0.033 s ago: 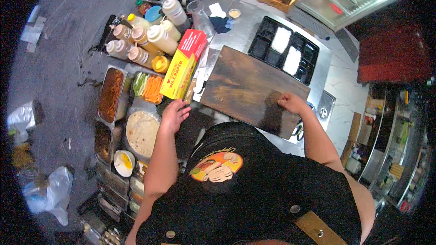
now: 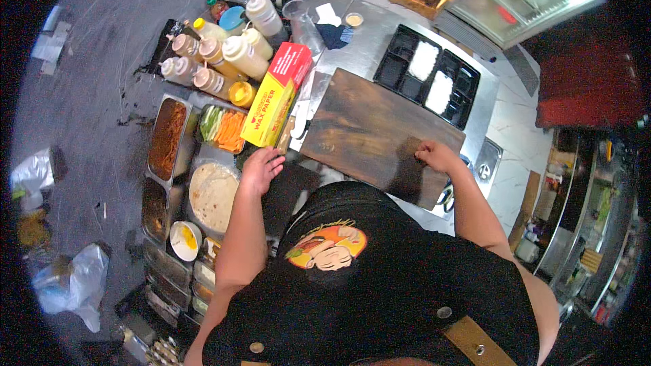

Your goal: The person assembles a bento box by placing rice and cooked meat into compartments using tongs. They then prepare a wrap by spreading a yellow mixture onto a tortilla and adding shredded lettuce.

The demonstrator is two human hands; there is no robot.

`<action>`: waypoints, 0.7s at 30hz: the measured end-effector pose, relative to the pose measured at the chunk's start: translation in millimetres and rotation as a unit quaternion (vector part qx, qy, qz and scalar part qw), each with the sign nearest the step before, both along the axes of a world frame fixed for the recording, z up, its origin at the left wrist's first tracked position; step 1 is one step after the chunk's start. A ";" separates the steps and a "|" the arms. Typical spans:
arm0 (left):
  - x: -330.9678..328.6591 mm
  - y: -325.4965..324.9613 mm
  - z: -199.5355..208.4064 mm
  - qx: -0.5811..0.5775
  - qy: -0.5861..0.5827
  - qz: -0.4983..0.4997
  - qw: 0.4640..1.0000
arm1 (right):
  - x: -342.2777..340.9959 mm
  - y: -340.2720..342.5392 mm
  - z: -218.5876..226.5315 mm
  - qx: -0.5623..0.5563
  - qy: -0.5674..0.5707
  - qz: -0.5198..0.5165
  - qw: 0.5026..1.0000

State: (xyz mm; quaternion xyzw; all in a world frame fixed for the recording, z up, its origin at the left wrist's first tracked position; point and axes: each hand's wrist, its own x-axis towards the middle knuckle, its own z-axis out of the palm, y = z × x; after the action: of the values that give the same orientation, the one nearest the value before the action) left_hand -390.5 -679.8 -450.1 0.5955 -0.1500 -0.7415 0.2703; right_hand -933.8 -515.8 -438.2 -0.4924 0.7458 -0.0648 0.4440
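Observation:
My left hand is held beside the near end of a red and yellow wax paper box. Its fingers are apart and loosely bent, with nothing in them. My right hand is over the right part of a dark wooden cutting board, its fingers curled together and casting a shadow on the wood. Nothing shows in that hand; I cannot tell whether it touches the board. A white-handled knife lies between box and board. Flat tortillas are stacked left of my left forearm.
A black compartment tray with two white-filled sections stands beyond the board. Several squeeze bottles are at the far left. Metal pans hold shredded brown food and carrot sticks. A white bowl sits below the tortillas. Scissors lie by the board.
The whole view shifts very slightly. Both hands and the things around them stay as they were.

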 end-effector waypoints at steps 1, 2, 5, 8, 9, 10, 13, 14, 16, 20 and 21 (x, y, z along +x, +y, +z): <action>-2.0 -5.8 -1.0 0.021 0.012 0.009 1.000 | 0.8 -1.7 1.6 -0.002 -0.001 0.008 1.000; -1.0 -4.4 -0.4 0.009 0.006 0.023 1.000 | 1.4 -1.4 4.8 -0.005 -0.003 0.016 1.000; -4.5 6.3 18.4 -0.069 0.043 0.084 0.993 | 6.5 -5.2 25.5 0.018 -0.027 0.025 0.999; -2.5 10.8 36.6 -0.179 0.156 0.144 0.961 | -11.4 10.2 9.8 0.056 -0.070 -0.005 0.996; -5.4 7.6 40.2 -0.202 0.093 0.109 0.969 | -16.8 14.0 -0.4 0.078 -0.070 -0.021 0.994; -13.4 -0.1 40.1 -0.223 0.032 0.072 0.972 | -21.1 15.8 -4.6 0.099 -0.068 -0.037 0.992; -18.4 -29.9 23.8 -0.302 -0.274 -0.121 0.905 | -26.8 13.6 -8.5 0.070 -0.100 0.003 0.993; -25.4 -38.5 26.2 -0.303 -0.340 -0.147 0.878 | -29.3 14.1 -6.1 0.072 -0.082 0.008 0.994; -32.6 -48.6 39.5 -0.298 -0.432 -0.194 0.829 | -22.5 6.3 9.7 0.075 -0.049 0.018 0.996; -41.3 -54.4 25.6 -0.413 -0.424 -0.237 0.771 | -34.3 15.1 0.7 0.067 -0.036 0.007 0.997; -31.3 -49.3 13.0 -0.437 -0.452 -0.235 0.741 | -37.2 14.0 4.8 0.062 -0.043 0.009 0.997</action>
State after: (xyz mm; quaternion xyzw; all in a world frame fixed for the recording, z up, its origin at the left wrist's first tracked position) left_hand -421.8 -729.2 -437.1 0.6231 -0.6977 -0.2778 0.2186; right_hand -971.0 -501.9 -433.4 -0.4676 0.7241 -0.0359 0.5056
